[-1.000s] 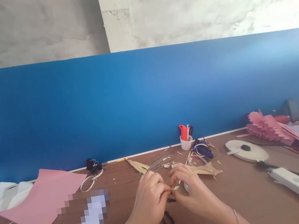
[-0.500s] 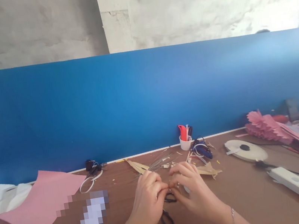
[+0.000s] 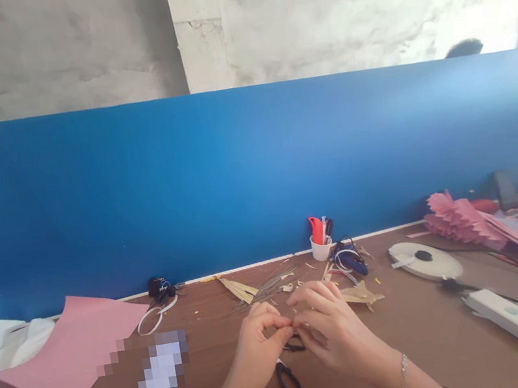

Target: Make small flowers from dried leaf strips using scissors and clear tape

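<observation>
The left hand (image 3: 262,345) and right hand (image 3: 336,326) meet at bent fingertips, any gripped piece too small to tell, with black scissors (image 3: 296,387) between them on the tabletop (image 3: 217,364), loops nearer the left, blades hidden.

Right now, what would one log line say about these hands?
Left hand and right hand: fingertips close together; anything pinched: too small to tell; below: black scissor handles on brown table; beyond: white cup
</observation>
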A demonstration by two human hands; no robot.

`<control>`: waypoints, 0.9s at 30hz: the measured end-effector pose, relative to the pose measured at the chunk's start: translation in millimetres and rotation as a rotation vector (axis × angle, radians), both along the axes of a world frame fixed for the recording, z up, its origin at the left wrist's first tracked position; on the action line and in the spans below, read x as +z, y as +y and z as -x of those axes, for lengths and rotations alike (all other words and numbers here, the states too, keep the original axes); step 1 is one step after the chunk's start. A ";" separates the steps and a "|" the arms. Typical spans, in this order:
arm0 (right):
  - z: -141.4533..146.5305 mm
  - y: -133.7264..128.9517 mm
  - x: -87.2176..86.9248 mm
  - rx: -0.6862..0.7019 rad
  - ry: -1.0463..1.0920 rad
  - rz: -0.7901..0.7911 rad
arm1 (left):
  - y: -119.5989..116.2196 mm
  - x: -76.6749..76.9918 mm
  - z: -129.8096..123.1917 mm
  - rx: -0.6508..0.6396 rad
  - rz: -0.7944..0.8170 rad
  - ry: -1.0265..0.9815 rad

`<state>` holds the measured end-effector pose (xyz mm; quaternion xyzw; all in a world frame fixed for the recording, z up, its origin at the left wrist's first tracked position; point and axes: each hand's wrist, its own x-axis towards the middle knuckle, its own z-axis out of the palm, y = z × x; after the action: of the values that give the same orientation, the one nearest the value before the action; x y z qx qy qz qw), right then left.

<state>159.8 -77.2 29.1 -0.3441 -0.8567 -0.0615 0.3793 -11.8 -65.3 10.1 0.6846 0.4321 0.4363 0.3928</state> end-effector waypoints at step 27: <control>0.6 0.6 4.1 -0.013 -0.063 0.019 | -2.3 6.5 -8.1 0.186 0.019 0.112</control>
<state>159.2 -76.6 33.2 -0.3513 -0.8664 -0.0665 0.3485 -3.7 -67.6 16.6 0.6611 0.5193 0.4278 0.3320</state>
